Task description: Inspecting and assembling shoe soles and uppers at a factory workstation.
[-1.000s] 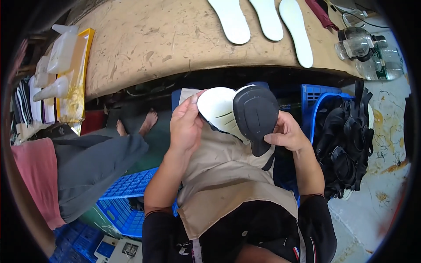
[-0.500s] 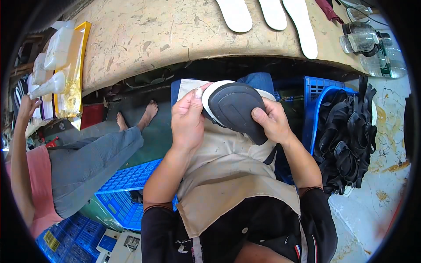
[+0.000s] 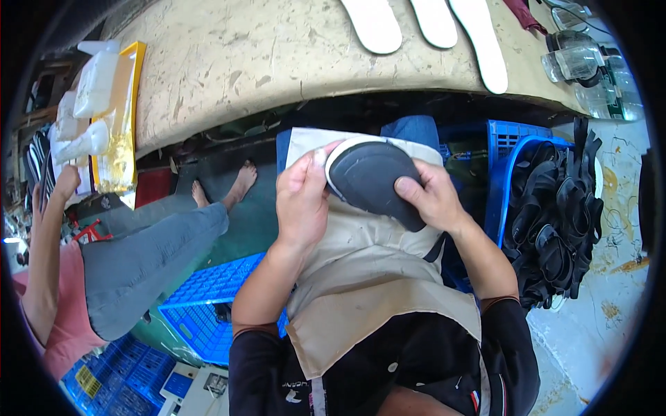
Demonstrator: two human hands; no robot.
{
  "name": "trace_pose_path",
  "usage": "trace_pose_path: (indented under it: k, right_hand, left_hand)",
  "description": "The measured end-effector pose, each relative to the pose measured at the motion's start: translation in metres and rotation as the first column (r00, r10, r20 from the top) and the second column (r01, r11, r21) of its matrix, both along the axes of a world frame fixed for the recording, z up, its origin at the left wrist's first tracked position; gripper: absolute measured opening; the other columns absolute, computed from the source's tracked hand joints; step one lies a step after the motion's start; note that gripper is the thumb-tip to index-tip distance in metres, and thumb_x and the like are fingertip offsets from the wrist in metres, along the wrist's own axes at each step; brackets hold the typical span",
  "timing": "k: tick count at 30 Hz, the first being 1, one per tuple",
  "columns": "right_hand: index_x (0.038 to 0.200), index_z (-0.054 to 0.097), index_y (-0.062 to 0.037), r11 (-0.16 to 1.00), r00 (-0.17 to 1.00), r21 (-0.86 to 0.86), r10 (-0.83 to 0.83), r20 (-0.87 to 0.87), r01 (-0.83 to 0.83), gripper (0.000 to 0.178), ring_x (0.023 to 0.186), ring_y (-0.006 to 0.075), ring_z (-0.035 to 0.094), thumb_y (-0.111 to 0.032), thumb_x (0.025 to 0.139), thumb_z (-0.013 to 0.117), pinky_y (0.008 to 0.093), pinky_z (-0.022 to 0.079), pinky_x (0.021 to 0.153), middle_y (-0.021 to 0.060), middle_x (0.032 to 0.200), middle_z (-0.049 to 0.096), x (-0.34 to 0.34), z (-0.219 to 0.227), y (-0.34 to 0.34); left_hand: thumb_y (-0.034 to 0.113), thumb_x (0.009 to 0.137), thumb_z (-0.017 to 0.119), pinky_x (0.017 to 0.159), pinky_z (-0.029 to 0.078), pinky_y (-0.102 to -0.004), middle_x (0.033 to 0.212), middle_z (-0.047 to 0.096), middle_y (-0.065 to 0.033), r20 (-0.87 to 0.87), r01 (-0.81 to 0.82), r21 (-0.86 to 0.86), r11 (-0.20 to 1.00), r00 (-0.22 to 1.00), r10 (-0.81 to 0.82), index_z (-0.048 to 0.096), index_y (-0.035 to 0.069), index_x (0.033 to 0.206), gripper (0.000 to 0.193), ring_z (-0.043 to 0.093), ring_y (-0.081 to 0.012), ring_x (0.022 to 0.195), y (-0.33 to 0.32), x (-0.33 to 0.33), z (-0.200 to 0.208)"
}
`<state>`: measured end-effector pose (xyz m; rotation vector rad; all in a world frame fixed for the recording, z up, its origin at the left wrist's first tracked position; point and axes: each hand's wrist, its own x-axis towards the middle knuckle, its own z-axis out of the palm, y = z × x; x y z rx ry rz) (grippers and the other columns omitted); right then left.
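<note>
Above my lap I hold a black shoe sole (image 3: 374,177) with a white rim, its dark underside turned toward me. My left hand (image 3: 303,194) is closed on its white edge at the left, thumb on top. On the right, my right hand (image 3: 436,196) grips the narrower black end, with the thumb pressed on the underside and the fingers hidden beneath. Beyond, on the worktable (image 3: 229,66), lie white insole-shaped pieces: a left one (image 3: 374,26), a middle one (image 3: 435,22) and a right one (image 3: 483,45).
At my right a blue crate (image 3: 494,201) holds a heap of black straps (image 3: 551,222). Clear bottles (image 3: 579,66) stand at the table's right end. To the left, a co-worker in a pink top (image 3: 69,305) sits by a yellow tray (image 3: 128,125) with white bottles. Another blue crate (image 3: 208,305) lies between us.
Both hands keep their grip while the sole tilts slightly, showing less white rim at the left. The co-worker's hand has moved from beside a white bottle toward dark strips. The view has shifted slightly.
</note>
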<state>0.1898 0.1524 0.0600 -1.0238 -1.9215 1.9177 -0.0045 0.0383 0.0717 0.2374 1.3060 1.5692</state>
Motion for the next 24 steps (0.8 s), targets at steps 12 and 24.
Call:
trace_pose_path:
  k: [12,24]
  right_hand:
    - [0.084,0.067,0.0043,0.952,0.941,0.115,0.254,0.224,-0.284,0.039,0.059,0.0295,0.059,-0.034,0.088,0.071,0.0355,0.050,0.063,0.0165,0.070,0.067,0.002,0.040,-0.017]
    - [0.076,0.063,-0.0007,0.932,0.938,0.150,0.307,0.159,-0.331,0.035,0.056,0.0274,0.059,-0.032,0.085,0.076,0.0362,0.049,0.060,0.0152,0.068,0.066,-0.011,0.029,-0.027]
  left_hand:
    - [0.030,0.098,0.055,0.086,0.048,-0.0270,0.110,0.071,-0.0149,-0.041,0.191,0.266,0.945,0.982,-0.187,0.067,-0.007,0.121,0.045,0.065,-0.0200,0.094,-0.039,-0.004,0.004]
    - [0.020,0.084,0.052,0.092,0.048,-0.0290,0.121,0.069,-0.0220,-0.496,0.537,-0.088,0.839,0.707,-0.504,0.064,-0.008,0.127,0.053,0.066,-0.0269,0.104,-0.039,-0.026,0.018]
